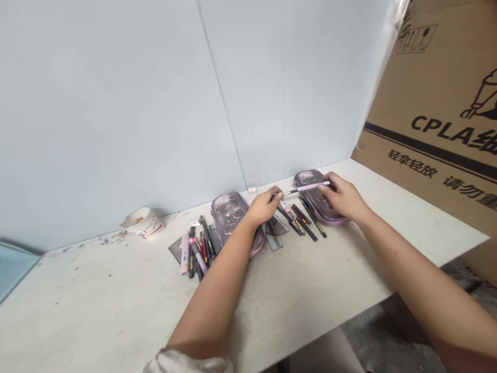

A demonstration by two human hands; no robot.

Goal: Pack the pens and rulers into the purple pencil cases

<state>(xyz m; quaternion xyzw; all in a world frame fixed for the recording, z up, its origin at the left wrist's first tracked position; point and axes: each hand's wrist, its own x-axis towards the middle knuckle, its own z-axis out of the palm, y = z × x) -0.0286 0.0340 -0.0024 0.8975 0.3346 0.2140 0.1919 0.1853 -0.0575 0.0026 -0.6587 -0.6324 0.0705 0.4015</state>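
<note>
A: Hands?
B: Left hand point(266, 206) pinched almost shut on the dark tip end of a slim pink-and-white pen point(310, 187). Right hand point(341, 197) half closed, fingers around the pale end.
A: Pen location?
B: Held level in the air, above a glossy pink metal pencil case point(305, 178) at the desk's point(97, 300) back edge.
A: Surroundings?
B: Matching glossy pink pencil case point(229, 215) to its left. Loose black pens point(298, 220) lie between them, near the back edge. Mixed pile of markers point(196, 248) left of that.
A: Grip OK?
B: Yes. Holding both ends keeps the barrel steady and clear of the cases.
</note>
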